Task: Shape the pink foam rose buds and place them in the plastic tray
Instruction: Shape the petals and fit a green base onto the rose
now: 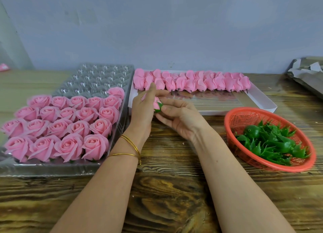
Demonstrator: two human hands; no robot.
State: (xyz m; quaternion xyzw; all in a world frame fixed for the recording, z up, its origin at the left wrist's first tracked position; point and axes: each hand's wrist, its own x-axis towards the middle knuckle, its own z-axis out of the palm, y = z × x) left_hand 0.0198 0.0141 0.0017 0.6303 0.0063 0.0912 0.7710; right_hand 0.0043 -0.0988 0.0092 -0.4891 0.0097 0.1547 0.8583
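Both hands are meeting mid-frame, just in front of the white box (262, 101). The left hand (141, 110) is cupping a pink rose bud (156, 103) with curled fingers. The right hand (178, 117) is pinching its green base (159, 107) between thumb and fingertips, probably to steady it while the petals are getting opened. At left, the finished roses (70, 121) are filling the near rows of the plastic tray (97, 77), leaving the far cups bare. The closed buds (192, 82) are lining the box and the spare green bases (269, 142) are sitting in the red basket (244, 116) at right, both handy for grabbing.
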